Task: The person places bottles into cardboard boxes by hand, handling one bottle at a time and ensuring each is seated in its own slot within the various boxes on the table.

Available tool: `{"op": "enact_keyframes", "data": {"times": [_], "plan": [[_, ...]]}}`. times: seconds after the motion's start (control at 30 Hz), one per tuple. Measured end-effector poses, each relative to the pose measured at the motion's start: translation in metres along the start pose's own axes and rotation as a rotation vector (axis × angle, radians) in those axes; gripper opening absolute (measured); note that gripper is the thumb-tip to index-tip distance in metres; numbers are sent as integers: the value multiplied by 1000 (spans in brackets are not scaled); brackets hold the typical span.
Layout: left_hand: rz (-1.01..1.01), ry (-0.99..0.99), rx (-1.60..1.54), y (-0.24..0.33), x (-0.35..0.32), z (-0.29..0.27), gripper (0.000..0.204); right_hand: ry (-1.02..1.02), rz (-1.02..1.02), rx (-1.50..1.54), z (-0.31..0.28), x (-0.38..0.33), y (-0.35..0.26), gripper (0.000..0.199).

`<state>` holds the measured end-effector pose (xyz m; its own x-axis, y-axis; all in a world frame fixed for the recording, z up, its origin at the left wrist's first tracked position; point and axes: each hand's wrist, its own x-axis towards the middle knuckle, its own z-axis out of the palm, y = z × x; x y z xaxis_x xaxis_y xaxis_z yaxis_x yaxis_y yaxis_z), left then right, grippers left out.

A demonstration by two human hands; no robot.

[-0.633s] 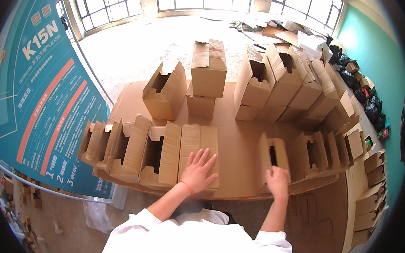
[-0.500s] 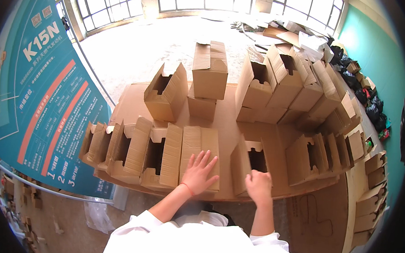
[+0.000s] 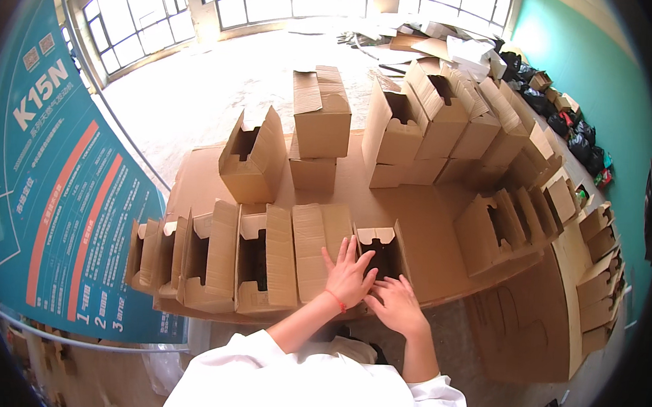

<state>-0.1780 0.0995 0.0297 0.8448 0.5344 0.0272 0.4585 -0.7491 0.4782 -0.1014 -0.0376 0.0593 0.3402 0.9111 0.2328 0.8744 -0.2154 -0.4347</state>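
Note:
An open cardboard carton [image 3: 384,240] stands at the near edge of the table, against a carton with its top flaps folded down [image 3: 323,229]. My left hand [image 3: 349,273] lies with fingers spread over the open carton's left near part. Fingers outstretched, my right hand [image 3: 397,304] rests at that carton's near edge, close to the left fingertips. The carton's dark inside shows beyond my fingers, but its near flap is hidden. Further left, an open carton [image 3: 271,293] with dark contents stands in a row with several others.
Behind stand an open carton [image 3: 259,163] and a closed one [image 3: 322,130] stacked on another box. Several cartons [image 3: 395,144] are stacked at the back right, more [image 3: 479,230] to the right. A teal banner [image 3: 60,204] rises on the left.
The open carton has moved left against the closed one. My left hand has shifted from the closed carton onto it. My right hand has uncurled and come nearer the left.

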Motion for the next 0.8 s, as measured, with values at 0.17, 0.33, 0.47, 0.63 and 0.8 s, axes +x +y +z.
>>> {"op": "enact_keyframes", "data": {"times": [0.17,0.33,0.47,0.63,0.8], "plan": [[129,135,-96,-22,-8,2,55,106,176,232,-29,-15,20,29],[180,31,141,-17,-10,0,50,-40,234,363,-38,-15,29,28],[152,46,185,-19,-7,3,49,-355,425,545,-47,-15,34,20],[161,26,171,-17,-7,2,49,-625,255,186,-52,3,34,45],[132,2,296,-9,-9,1,50,-532,-38,-185,-58,38,51,67]]}}
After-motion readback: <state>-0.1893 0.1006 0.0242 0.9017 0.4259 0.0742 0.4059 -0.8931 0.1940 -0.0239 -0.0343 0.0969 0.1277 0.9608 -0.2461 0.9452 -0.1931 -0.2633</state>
